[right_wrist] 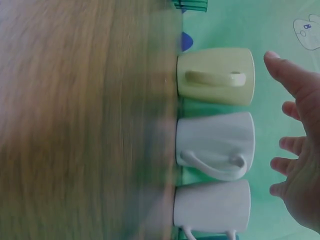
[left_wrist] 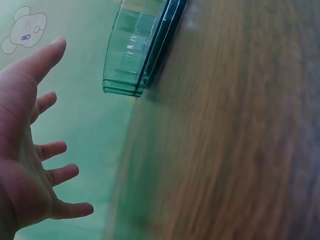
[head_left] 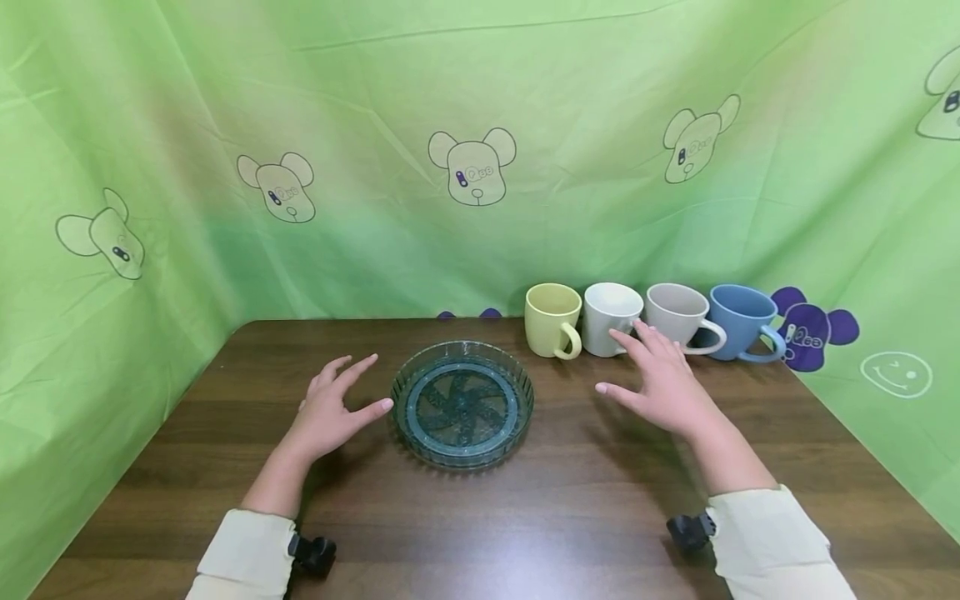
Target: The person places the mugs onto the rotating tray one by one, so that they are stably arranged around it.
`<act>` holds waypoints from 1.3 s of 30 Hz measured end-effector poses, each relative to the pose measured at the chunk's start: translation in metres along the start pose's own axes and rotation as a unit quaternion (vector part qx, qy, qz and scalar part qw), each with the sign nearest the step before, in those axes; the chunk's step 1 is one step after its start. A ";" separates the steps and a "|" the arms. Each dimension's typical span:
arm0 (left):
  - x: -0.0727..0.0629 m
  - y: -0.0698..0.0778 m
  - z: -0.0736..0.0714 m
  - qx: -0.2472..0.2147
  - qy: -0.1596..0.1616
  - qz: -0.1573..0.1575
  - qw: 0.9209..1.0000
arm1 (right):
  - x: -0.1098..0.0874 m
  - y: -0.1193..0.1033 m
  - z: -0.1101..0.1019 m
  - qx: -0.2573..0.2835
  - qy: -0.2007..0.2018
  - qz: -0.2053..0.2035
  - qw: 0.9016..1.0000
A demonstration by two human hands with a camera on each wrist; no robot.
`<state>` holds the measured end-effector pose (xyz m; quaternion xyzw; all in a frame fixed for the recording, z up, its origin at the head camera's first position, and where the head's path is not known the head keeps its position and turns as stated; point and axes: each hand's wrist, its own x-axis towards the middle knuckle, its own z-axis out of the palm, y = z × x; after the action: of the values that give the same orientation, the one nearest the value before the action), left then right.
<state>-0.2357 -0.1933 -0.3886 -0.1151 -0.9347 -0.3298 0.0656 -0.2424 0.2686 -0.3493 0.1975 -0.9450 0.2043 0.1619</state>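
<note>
A round, green-tinted clear tray (head_left: 462, 454) with a ribbed rim lies on the table, left of a row of mugs. My left hand (head_left: 332, 414) hovers beside its left edge, fingers spread, holding nothing. In front of the mugs hovers my right hand (head_left: 660, 383), also spread and holding nothing. From left to right stand a yellow mug (head_left: 551, 323), a white mug (head_left: 603, 321), a light grey mug (head_left: 670, 310) and a blue mug (head_left: 735, 321). The right fingers partly cover the white mug in the head view; the right wrist view shows its handle.
The brown wooden table (head_left: 480, 533) reaches back to a green curtain (head_left: 375, 225) printed with bear faces. The mugs stand close together near the table's back right edge. A small black device (head_left: 313, 557) is strapped at the left wrist, another (head_left: 690, 532) at the right.
</note>
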 end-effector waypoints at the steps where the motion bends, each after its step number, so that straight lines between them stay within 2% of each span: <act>1: 0.001 0.000 0.001 -0.010 -0.001 -0.002 1.000 | 0.001 0.000 0.001 0.004 -0.002 0.003 1.000; 5: 0.005 0.000 0.003 -0.061 -0.009 -0.015 0.998 | 0.006 -0.002 0.006 0.012 -0.007 0.012 1.000; 10: 0.012 0.000 0.005 -0.134 -0.024 -0.038 0.990 | 0.012 -0.003 0.011 0.018 -0.007 0.017 1.000; 17: 0.021 -0.003 0.010 -0.209 -0.040 -0.067 0.975 | 0.022 -0.004 0.019 0.039 -0.005 0.027 0.999; 22: 0.027 -0.004 0.015 -0.261 -0.062 -0.083 0.960 | 0.029 -0.002 0.022 0.038 -0.005 0.029 0.999; 31: 0.032 -0.004 0.022 -0.310 -0.073 -0.102 0.942 | 0.039 -0.002 0.033 0.063 0.015 0.039 0.997; 39: 0.033 -0.007 0.026 -0.359 -0.085 -0.120 0.922 | 0.048 -0.004 0.043 0.089 0.030 0.061 0.994</act>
<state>-0.2707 -0.1768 -0.4059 -0.0459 -0.7628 -0.6373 -0.0996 -0.2919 0.2311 -0.3663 0.1470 -0.9283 0.3025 0.1588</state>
